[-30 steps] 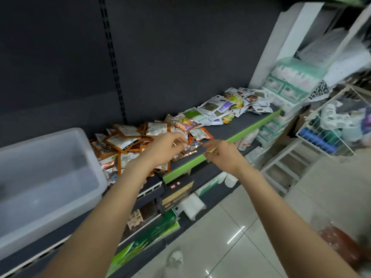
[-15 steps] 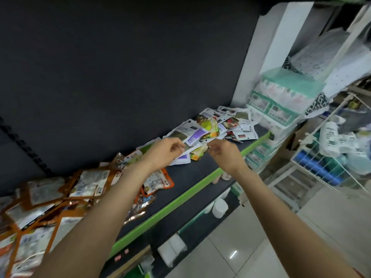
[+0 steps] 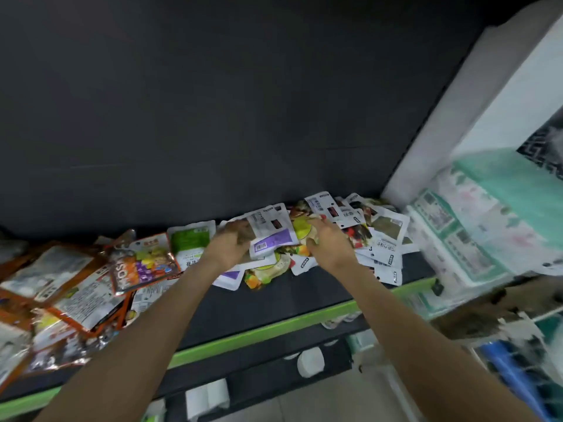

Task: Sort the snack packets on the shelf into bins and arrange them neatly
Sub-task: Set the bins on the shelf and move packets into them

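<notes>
Snack packets lie loose along a dark shelf with a green front edge [image 3: 274, 327]. Orange-edged packets [image 3: 61, 284] are piled at the left, and a green and white packet [image 3: 190, 242] lies near the middle. White packets [image 3: 380, 239] are heaped at the right end. My left hand [image 3: 231, 245] grips the left side of a white and purple packet [image 3: 274, 236] in that heap. My right hand [image 3: 330, 242] curls its fingers round a yellow-green packet [image 3: 303, 231] just beside it. No bin is in view.
A dark back panel rises behind the shelf. A white pillar [image 3: 487, 102] and stacked tissue packs [image 3: 487, 223] close off the right end. A wire basket [image 3: 533, 376] with bottles stands lower right. White rolls [image 3: 310, 360] sit on the lower shelf.
The view has swung right, and the grey bin has left the frame. Both hands have moved from the shelf's front edge into the white packet heap and taken hold of packets.
</notes>
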